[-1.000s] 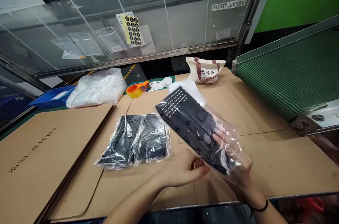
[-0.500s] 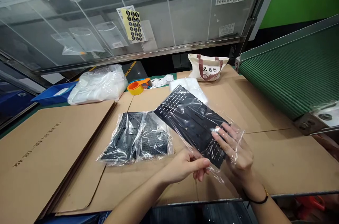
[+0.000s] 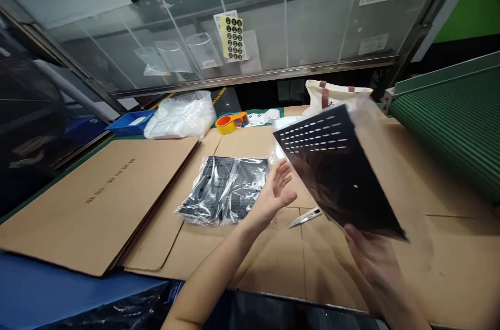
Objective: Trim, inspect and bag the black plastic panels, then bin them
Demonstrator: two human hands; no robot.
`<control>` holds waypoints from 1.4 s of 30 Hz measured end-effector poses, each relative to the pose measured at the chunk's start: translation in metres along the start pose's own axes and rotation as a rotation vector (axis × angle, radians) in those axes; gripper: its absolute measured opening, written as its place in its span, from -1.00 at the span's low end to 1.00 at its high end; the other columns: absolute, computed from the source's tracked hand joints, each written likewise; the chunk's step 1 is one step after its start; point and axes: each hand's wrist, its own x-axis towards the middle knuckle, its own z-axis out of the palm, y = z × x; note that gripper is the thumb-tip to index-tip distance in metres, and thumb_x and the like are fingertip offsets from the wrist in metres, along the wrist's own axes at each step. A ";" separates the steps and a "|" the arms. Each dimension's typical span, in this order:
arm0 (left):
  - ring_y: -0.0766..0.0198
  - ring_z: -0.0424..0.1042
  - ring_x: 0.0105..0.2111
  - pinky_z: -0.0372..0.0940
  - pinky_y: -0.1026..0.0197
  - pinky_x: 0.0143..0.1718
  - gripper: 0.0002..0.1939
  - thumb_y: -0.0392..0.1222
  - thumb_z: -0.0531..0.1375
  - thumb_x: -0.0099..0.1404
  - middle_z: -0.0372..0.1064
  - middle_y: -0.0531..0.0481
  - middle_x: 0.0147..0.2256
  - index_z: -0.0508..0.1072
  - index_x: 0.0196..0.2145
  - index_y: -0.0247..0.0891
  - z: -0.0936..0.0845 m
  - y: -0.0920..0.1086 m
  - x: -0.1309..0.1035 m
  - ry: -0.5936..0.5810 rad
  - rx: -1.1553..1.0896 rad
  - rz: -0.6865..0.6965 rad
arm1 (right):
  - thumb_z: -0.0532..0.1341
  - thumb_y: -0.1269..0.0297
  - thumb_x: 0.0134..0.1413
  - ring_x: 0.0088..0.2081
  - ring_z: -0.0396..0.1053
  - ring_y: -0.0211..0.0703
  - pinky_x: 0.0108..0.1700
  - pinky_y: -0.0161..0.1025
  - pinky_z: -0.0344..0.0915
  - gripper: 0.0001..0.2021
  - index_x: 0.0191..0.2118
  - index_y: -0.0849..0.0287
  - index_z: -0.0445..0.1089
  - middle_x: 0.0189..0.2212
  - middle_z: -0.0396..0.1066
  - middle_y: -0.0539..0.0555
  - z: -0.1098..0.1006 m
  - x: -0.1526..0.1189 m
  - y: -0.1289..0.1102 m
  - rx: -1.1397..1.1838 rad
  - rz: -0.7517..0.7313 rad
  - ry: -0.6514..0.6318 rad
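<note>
A black slotted panel (image 3: 336,168) in a clear plastic bag is held up, tilted, over the right half of the table. My right hand (image 3: 373,254), smeared by motion, grips its lower edge with the thumb on the near face; the other fingers are mostly hidden. Just left of the panel, my left hand (image 3: 276,189) is raised with its fingers apart and nothing in them. Two more bagged black panels (image 3: 226,189) lie side by side on the cardboard behind my left forearm. Under the held panel's lower left edge, a utility knife (image 3: 305,217) rests on the cardboard.
Stacked cardboard sheets (image 3: 113,189) lie at the left. Along the back are a blue tray (image 3: 128,123), a pile of clear plastic bags (image 3: 177,115), an orange tape dispenser (image 3: 230,123) and a canvas bag (image 3: 336,93). A green conveyor belt (image 3: 453,122) slopes at the right.
My left hand has let go of the bagged panel and moved left, opening. My right hand has lifted and turned the panel, uncovering the utility knife. The view has swung left.
</note>
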 end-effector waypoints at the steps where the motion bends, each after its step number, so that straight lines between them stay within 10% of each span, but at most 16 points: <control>1: 0.00 0.18 0.22 0.06 0.00 0.22 -0.16 0.12 0.44 -0.04 0.24 -0.19 0.17 0.26 0.15 -0.14 0.003 0.001 0.000 -0.013 -0.058 0.007 | 0.32 -0.12 -0.03 -0.07 0.50 0.13 0.07 0.09 0.39 -0.56 -0.06 -0.03 0.53 -0.22 0.59 0.10 0.005 -0.002 0.002 0.092 0.070 -0.008; 5: 0.09 0.47 -0.08 0.29 0.05 0.02 -0.52 -0.04 0.41 0.08 0.50 -0.10 -0.12 0.47 -0.06 -0.21 0.017 0.002 -0.007 -0.012 -0.176 0.001 | 0.45 -0.07 -0.26 -0.02 0.47 0.22 0.11 0.16 0.32 -0.49 -0.12 0.05 0.57 -0.20 0.58 0.20 0.022 -0.010 0.003 0.405 0.321 -0.023; 10: 0.28 0.50 -0.36 0.37 0.25 -0.26 -0.74 -0.07 0.43 0.04 0.54 0.01 -0.37 0.57 -0.33 -0.22 0.011 0.013 -0.012 0.198 -0.130 0.090 | 0.41 -0.08 -0.18 0.07 0.40 0.24 0.15 0.13 0.27 -0.53 -0.16 0.11 0.59 -0.10 0.54 0.23 0.028 -0.011 -0.001 0.244 0.410 -0.143; 19: 0.26 0.37 -0.50 0.25 0.26 -0.43 -0.41 0.24 0.43 -0.34 0.44 0.02 -0.56 0.52 -0.47 -0.32 -0.141 0.091 -0.018 0.797 0.469 0.024 | 0.34 -0.07 -0.05 -0.07 0.50 0.03 0.08 -0.11 0.38 -0.63 -0.19 0.05 0.58 -0.12 0.55 0.18 0.006 -0.012 0.019 0.092 0.404 -0.231; 25: 0.26 0.31 -0.57 0.20 0.24 -0.49 -0.53 0.13 0.40 -0.26 0.37 0.04 -0.64 0.49 -0.51 -0.33 -0.200 0.088 -0.028 0.901 0.672 -0.143 | 0.37 -0.11 -0.12 -0.10 0.52 0.06 0.05 -0.06 0.39 -0.59 -0.22 0.09 0.59 -0.18 0.57 0.21 -0.003 -0.018 0.034 0.096 0.476 -0.243; 33: 0.01 0.48 -0.23 0.33 0.04 -0.14 -0.68 -0.10 0.27 0.07 0.51 -0.16 -0.34 0.49 -0.25 -0.36 -0.218 0.063 -0.023 0.927 1.067 -0.274 | 0.39 -0.12 -0.18 -0.15 0.54 0.06 0.01 -0.09 0.43 -0.59 -0.28 0.08 0.61 -0.24 0.59 0.19 0.000 -0.017 0.032 0.106 0.477 -0.206; 38: -0.06 0.12 0.24 -0.02 -0.05 0.25 -0.49 -0.19 0.11 0.25 0.18 -0.33 0.18 0.27 0.15 -0.35 -0.197 0.066 -0.026 0.937 1.346 -0.159 | 0.40 -0.12 -0.20 -0.19 0.54 0.01 -0.07 -0.18 0.47 -0.61 -0.30 0.06 0.61 -0.27 0.59 0.17 -0.001 -0.017 0.033 0.091 0.475 -0.188; 42: 0.09 0.14 0.23 -0.01 0.10 0.27 -0.50 -0.06 0.04 0.35 0.20 -0.23 0.19 0.23 0.19 -0.30 -0.178 0.063 -0.024 0.595 1.564 -0.077 | 0.40 -0.12 -0.21 -0.21 0.54 0.00 -0.10 -0.19 0.47 -0.59 -0.29 0.07 0.61 -0.27 0.59 0.17 0.000 -0.016 0.033 0.070 0.468 -0.179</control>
